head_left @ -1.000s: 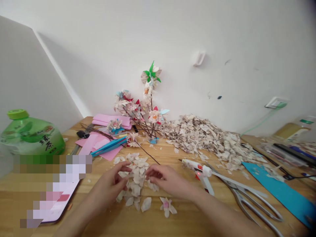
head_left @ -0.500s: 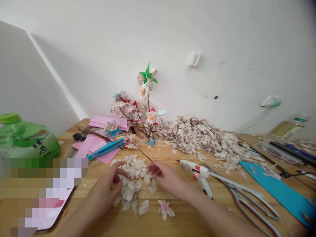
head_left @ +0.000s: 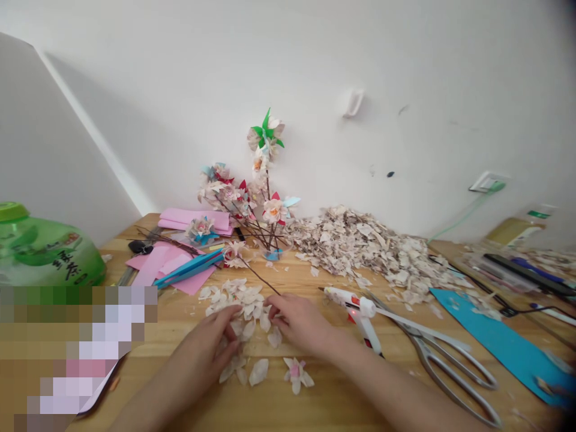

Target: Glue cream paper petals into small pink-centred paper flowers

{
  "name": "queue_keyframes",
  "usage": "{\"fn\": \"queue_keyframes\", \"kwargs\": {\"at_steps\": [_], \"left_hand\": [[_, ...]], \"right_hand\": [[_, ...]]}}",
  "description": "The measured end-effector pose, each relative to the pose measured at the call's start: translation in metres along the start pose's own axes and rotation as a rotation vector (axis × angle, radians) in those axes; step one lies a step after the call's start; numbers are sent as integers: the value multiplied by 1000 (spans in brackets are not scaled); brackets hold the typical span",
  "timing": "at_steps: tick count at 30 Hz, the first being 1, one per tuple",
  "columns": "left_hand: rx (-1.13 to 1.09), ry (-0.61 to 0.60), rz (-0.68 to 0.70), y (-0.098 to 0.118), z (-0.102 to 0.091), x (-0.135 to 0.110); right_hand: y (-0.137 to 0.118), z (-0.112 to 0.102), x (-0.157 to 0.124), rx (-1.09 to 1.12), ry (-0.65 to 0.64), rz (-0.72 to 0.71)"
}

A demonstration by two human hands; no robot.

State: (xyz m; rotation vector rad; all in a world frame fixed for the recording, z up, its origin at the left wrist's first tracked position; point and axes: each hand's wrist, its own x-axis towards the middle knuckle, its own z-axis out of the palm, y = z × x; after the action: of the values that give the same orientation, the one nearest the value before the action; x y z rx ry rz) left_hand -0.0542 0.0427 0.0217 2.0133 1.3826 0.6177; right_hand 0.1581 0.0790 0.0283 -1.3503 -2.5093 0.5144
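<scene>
1. Left hand (head_left: 209,339) curls palm-down, its fingers resting on loose cream petal-shaped scraps (head_left: 236,298) heaped on the pale wooden table (head_left: 333,390).
2. Right hand (head_left: 299,322) arches beside them, fingertips at the heap's edge; any pinch is hard to tell.

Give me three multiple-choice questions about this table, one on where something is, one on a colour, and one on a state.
1. Where does the hot glue gun lie?
A. On the wooden table, right of the right hand
B. On the pink paper
C. Propped against the wall

2. What colour is the long card at the far right?
A. Yellow
B. Teal blue
C. Pink

3. What state is the green tea bottle in?
A. Crushed flat
B. Cap off beside it
C. Upright, its green cap on

Answers:
1. A, it lies just past that hand.
2. B, the card shows teal blue.
3. C, the cap sits on its neck.
</scene>
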Motion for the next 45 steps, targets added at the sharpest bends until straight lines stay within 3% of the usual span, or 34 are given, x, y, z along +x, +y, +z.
{"fn": "queue_keyframes", "kwargs": {"at_steps": [6,14,25,34,45], "left_hand": [[9,218,-5,-7,1,6],[7,232,-86,2,4,5],[1,296,-54,2,9,3],[38,231,-50,-3,11,4],[37,242,-38,-1,12,2]], "right_hand": [[-1,-6,-3,-27,-33,-59],[-12,-18,-21,-228,-140,-202],[1,-10,-12,-190,-75,-111],[-6,-19,-14,-208,-89,-60],[-7,-6,-11,-2,-144,80]]}}
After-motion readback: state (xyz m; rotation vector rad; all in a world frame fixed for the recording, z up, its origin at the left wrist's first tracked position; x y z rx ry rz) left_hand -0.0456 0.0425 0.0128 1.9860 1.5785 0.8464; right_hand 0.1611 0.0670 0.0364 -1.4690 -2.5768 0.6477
